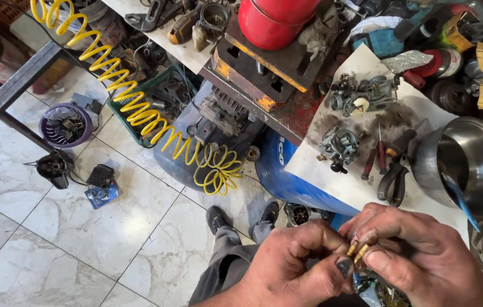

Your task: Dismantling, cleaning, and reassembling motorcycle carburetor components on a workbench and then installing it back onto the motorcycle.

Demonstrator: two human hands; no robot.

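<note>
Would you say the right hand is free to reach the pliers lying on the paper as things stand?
Probably not at once. The right hand is pinching small brass parts together with the left hand, so it would have to let go first. Otherwise the pliers lie uncovered on the paper, just beyond it.

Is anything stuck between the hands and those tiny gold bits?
Nothing visible. The left hand and the right hand pinch the small brass parts directly with bare fingertips, above the lap and in front of the paper-covered bench.
</note>
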